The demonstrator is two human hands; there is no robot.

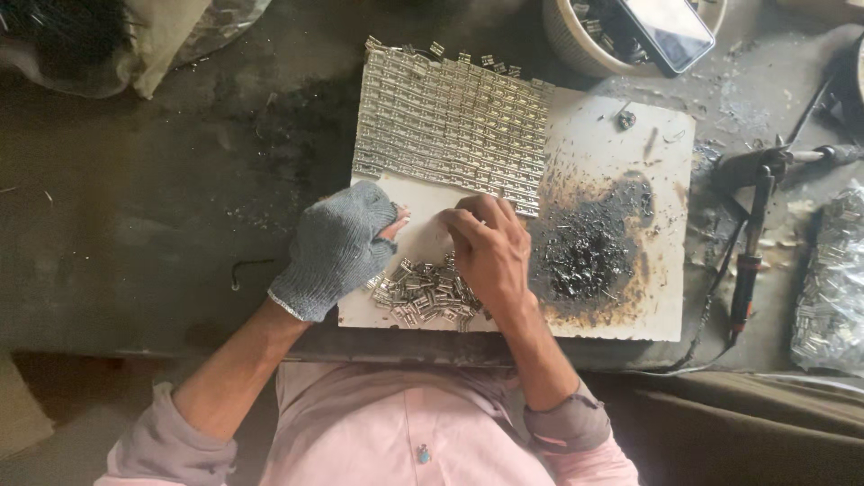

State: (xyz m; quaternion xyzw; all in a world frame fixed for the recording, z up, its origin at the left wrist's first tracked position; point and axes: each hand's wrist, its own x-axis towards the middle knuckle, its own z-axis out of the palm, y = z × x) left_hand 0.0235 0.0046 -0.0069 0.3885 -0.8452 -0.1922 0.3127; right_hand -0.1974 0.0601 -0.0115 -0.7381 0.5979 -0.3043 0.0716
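**Rows mostly laid, a loose pile still to place**

On the dark tabletop (135,207) lies a white board (666,315), scorched black toward its right half. The left hand (335,247), in a grey knitted glove with the fingertips bare, rests on the board's left edge with its fingers curled in; whether it pinches a piece cannot be told. Just above it, the upper left of the board carries a tight grid of small silvery metal clips (450,126), many rows deep, with a few strays along the top edge. That grid looks like the finished share of the work.

Below, between the two hands, a loose pile of clips (421,292) sits on the bare white strip near the board's front edge. This appears to be what is left to set out. The bare right hand (490,252) hovers over the pile with fingertips drawn together at the grid's bottom row, seemingly on a single clip, though the piece itself is hidden.

Farther right is the burnt patch (589,252), then a soldering tool (747,270) and a bag of more clips (832,279).
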